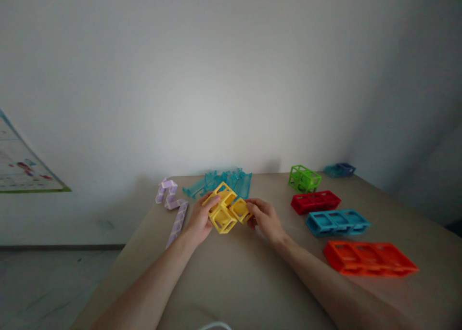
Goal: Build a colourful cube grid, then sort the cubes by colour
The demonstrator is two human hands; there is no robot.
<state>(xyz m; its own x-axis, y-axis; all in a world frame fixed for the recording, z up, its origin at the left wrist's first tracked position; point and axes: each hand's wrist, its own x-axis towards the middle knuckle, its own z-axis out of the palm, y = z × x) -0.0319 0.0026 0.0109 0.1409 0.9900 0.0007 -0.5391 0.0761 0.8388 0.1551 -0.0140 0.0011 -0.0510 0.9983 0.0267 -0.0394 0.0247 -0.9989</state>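
Over the middle of the table I hold a yellow open-frame cube block piece [223, 218] between both hands. My left hand [202, 219] is closed around its left side, with the thumb on top. At its right end, my right hand [263, 218] pinches the cube that sticks out to the side. The undersides of the piece and some fingertips are hidden. Behind the piece lies a heap of clear turquoise plastic parts [241, 181]. A lilac and white folding snake puzzle [176, 219] lies beyond my left forearm.
Along the right lie an orange block bar [371, 259], a blue block bar [338, 222], a red block bar [315, 202] and a green frame piece [305, 178]. A dark blue piece [344, 169] is at the far right corner. The wall [231, 80] borders the table's back.
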